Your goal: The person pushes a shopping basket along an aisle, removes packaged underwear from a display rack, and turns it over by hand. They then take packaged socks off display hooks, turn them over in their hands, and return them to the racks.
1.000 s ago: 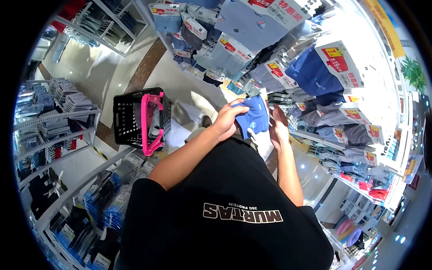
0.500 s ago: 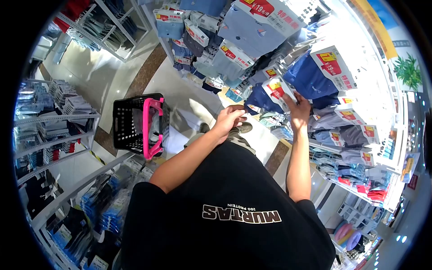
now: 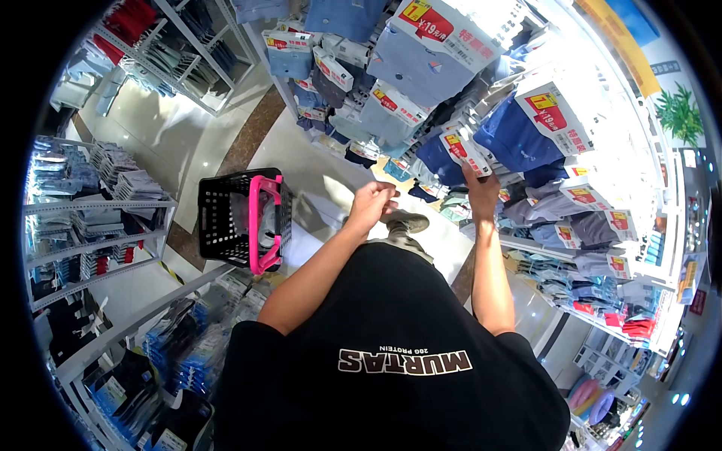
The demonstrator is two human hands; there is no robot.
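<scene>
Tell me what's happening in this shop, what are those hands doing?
Someone in a black T-shirt is at a display of packaged clothes. Their right hand has its fingers on the white and red card of a dark blue garment. Their left hand is loosely curled, with nothing visible in it. A black basket with things inside sits on the floor.

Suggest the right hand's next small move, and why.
Probably tug the card lightly before letting go: the right hand grips its lower edge among the hanging packs, how it hangs is hidden, and the left hand is empty.
</scene>
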